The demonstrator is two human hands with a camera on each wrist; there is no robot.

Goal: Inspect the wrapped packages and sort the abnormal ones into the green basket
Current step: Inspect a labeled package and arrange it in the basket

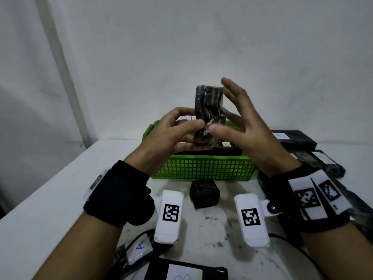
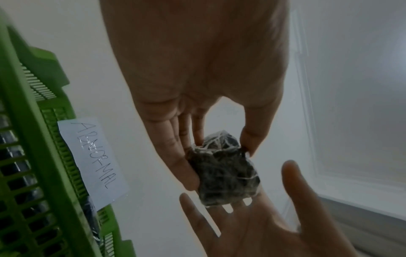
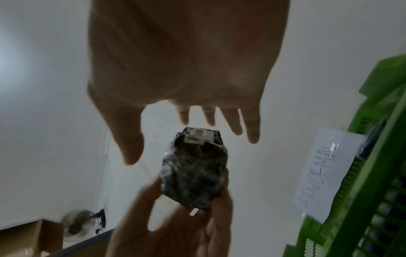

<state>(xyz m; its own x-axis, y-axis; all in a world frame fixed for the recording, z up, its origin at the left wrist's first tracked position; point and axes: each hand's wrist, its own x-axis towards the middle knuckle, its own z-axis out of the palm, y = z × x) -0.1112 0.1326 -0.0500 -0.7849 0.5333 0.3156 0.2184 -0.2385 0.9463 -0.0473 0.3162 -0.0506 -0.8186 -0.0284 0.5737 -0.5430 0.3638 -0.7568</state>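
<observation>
A: Two hands up over the green basket (image 1: pixel 203 168). My left hand (image 1: pixel 171 130) pinches the lower end of a black wrapped package (image 1: pixel 209 112), thumb on one side, fingers curled behind it.

B: Package upright?

A: Roughly, long axis standing, held in the air above the basket. My right hand (image 1: pixel 244 120) is beside it, fingers spread and straight; whether the thumb touches the wrap, I can't tell.

B: Basket?

A: On the white table (image 1: pixel 50 199), dark packages inside, paper label (image 2: pixel 92 161) reading ABNORMAL on its wall. Another wrapped block (image 1: pixel 204 194) sits on the table just in front of it. Flat black packs (image 1: pixel 298 140) lie to the right, one with a white label.
</observation>
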